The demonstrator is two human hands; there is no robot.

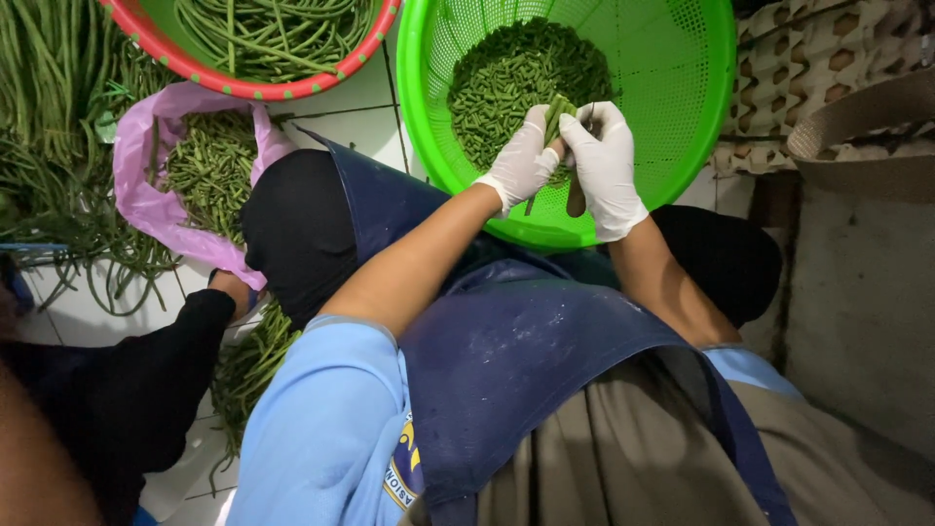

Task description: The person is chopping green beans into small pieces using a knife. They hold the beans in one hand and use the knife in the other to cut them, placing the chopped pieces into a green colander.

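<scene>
Two gloved hands work over a floor of white tiles (336,102) with dark grout lines, seen from above past a light blue sleeve and a dark blue apron (526,360). To the right stands a grey wall, and above it a strip of brown and cream woven matting.

Loose long beans (44,117) lie heaped on the tiles at the left, trailing down beside a dark-sleeved arm (146,370) of another person at the lower left. A pink plastic bag (146,200) sits open among them, holding short cut green pieces. Above it, a red-rimmed basin (243,88) with a green inside holds whole long beans.

At the top centre, a bright green perforated basket (682,97) holds a mound of chopped bean pieces (506,78). Over its near rim, the left hand (521,161) in a white glove is clamped on a small bundle of beans (557,115), which stands upright between the two hands. The right hand (604,166), also in a white glove, is closed around a dark handle (576,200) that points down toward the rim; its blade is hidden behind the fingers. Both hands touch at the bundle.
</scene>
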